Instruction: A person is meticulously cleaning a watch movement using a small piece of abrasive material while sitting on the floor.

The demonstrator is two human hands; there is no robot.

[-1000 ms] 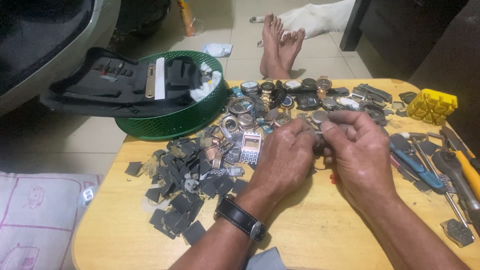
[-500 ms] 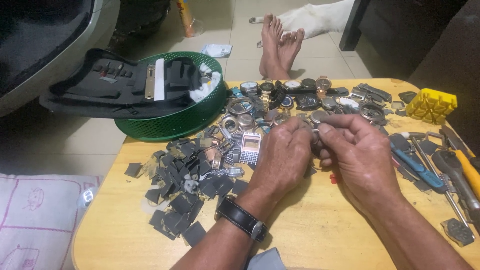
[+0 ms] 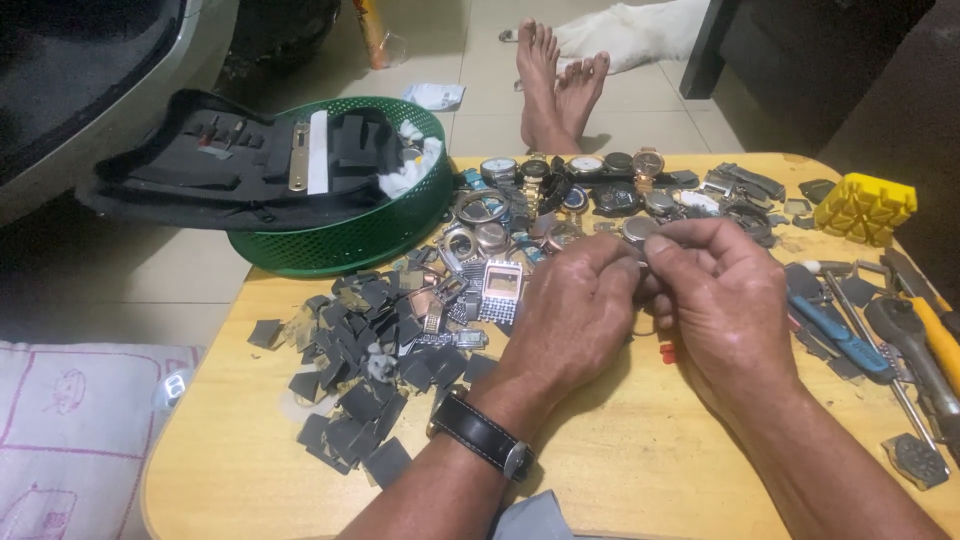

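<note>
A small round metal watch part, greyish and probably a case or case back, sits pinched between the two hands above the middle of the worktop. The left hand curls round it from one side with its fingers bent in tight; the right hand meets it from the other, thumb and forefinger closed on its edge. Most of the part is hidden by the fingers, so its exact kind cannot be told. It looks light, stiff and smooth, likely slippery on its polished faces and easy to scratch or drop; the rim seems the safest place to grip. A black wristwatch is strapped on the left wrist.

Just beyond the hands lies a heap of watches and watch cases, with a square silver digital watch case near the left knuckles. To the left spreads a scatter of dark flat square pieces. A green mesh basket holds an open black tool case. On the right lie hand tools, among them a blue-handled tool, and a yellow plastic holder. Another person's bare feet rest on the tiled floor beyond.
</note>
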